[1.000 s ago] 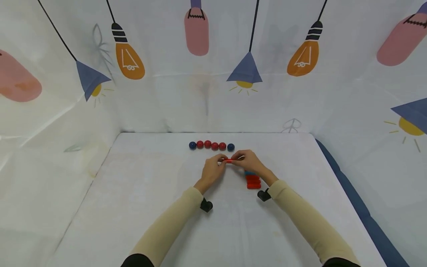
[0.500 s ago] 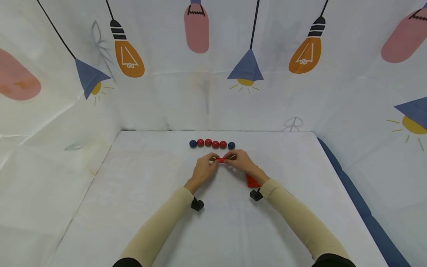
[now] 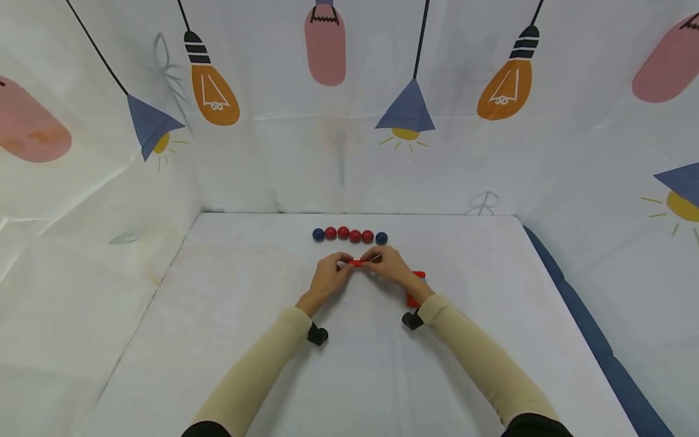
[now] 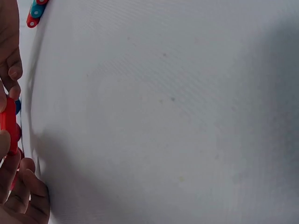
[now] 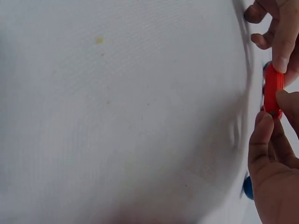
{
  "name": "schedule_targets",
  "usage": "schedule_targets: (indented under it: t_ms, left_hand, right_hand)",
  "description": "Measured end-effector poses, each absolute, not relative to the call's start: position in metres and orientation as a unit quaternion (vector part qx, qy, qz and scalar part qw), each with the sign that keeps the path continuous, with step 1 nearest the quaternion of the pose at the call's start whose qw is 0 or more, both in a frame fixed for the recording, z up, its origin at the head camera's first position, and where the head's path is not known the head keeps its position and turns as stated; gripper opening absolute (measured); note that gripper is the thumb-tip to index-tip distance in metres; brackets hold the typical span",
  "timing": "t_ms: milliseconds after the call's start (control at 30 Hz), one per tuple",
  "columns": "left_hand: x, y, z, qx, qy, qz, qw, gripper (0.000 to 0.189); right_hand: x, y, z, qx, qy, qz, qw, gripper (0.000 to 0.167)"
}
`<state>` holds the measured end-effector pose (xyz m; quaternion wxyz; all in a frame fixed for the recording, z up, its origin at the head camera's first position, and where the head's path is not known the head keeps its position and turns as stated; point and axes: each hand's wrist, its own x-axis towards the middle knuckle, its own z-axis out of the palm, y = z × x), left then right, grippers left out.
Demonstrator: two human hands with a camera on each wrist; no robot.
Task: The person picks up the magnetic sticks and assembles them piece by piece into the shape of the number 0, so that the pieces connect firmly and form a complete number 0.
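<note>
In the head view, my left hand and right hand meet near the back middle of the white table. Between them they pinch a short red rod-shaped piece, one hand at each end. Up close, this ribbed red piece appears between the fingertips of both hands in the right wrist view. Just behind the hands lies a row of small balls: a blue ball at the left end, several red balls, and another blue ball at the right.
Partly hidden under my right forearm are more red pieces. The left wrist view shows red and teal rounded pieces side by side at its top left. A white printed curtain rises behind the table.
Both hands have shifted left together with the red piece between them. More of the pieces by the right forearm is covered than a second ago. The balls stay in their row.
</note>
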<state>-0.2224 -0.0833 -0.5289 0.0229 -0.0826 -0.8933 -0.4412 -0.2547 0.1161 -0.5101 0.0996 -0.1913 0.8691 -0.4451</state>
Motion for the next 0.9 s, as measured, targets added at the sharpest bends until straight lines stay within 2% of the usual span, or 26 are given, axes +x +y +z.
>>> schedule_targets:
  t_ms: [900]
  left_hand:
    - [-0.232,-0.085,-0.531,-0.052,-0.912,-0.406,0.018,0.018]
  right_hand:
    - [-0.263,0.106,-0.528,-0.185,0.891,-0.405,0.089,0.012]
